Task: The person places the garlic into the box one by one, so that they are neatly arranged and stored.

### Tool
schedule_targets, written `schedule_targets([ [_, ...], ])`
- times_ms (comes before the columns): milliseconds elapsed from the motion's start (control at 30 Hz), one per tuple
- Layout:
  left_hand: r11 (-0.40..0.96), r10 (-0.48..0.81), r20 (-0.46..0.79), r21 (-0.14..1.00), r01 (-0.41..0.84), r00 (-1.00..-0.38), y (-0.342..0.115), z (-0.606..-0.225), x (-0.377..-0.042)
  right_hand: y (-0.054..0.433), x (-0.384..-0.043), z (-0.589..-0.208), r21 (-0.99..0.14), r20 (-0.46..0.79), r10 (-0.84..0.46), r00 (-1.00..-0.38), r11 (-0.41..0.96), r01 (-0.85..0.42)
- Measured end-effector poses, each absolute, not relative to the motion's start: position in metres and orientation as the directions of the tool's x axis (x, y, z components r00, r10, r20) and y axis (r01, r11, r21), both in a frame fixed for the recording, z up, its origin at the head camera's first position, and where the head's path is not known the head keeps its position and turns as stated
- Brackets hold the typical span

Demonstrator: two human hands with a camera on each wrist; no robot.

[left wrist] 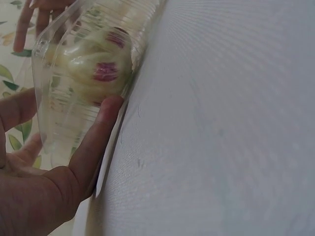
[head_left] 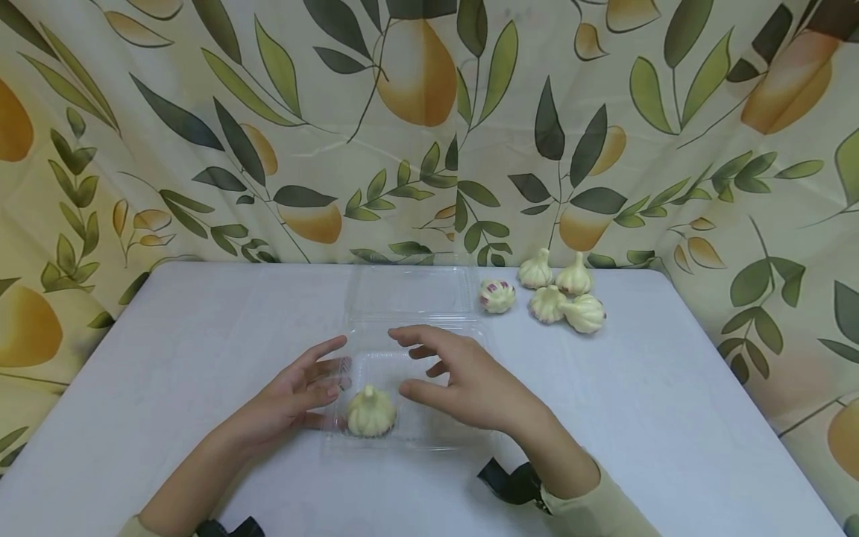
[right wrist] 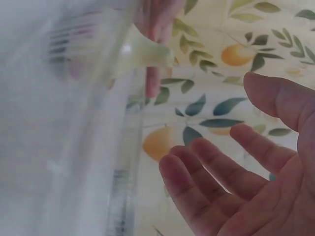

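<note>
A clear plastic clamshell container (head_left: 436, 440) lies on the table with its lid folded back. One garlic bulb (head_left: 371, 414) sits stem up in its near left corner; in the left wrist view the bulb (left wrist: 88, 64) shows purple patches through the ribbed plastic wall. My left hand (head_left: 285, 403) is at the container's left side, fingers spread and extended, a fingertip against the wall near its base. Over the container's middle hovers my right hand (head_left: 463, 380), with nothing in its fingers. The right wrist view shows those fingers (right wrist: 177, 179) apart and loosely bent.
Several garlic bulbs (head_left: 585, 313) cluster at the back right of the white table (head_left: 221, 335). A purple-striped bulb (head_left: 497, 296) lies just right of the open lid (head_left: 409, 291). Behind the table hangs a leaf-and-fruit patterned cloth (head_left: 282, 134).
</note>
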State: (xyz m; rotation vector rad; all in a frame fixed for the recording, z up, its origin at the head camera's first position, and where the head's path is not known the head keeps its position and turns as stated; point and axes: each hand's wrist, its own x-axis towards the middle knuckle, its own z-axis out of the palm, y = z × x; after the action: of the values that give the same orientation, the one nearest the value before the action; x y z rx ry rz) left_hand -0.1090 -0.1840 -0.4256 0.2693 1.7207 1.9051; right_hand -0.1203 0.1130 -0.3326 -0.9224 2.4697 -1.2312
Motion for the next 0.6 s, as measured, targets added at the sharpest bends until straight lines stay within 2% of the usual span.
schedule_targets([
  [600, -0.056, 0.521, -0.198, 0.963, -0.264, -0.830, -0.184, -0.427, -0.109, 0.147, -0.141, -0.324, -0.790, 0.155, -0.525, -0.837, 0.442, -0.424],
])
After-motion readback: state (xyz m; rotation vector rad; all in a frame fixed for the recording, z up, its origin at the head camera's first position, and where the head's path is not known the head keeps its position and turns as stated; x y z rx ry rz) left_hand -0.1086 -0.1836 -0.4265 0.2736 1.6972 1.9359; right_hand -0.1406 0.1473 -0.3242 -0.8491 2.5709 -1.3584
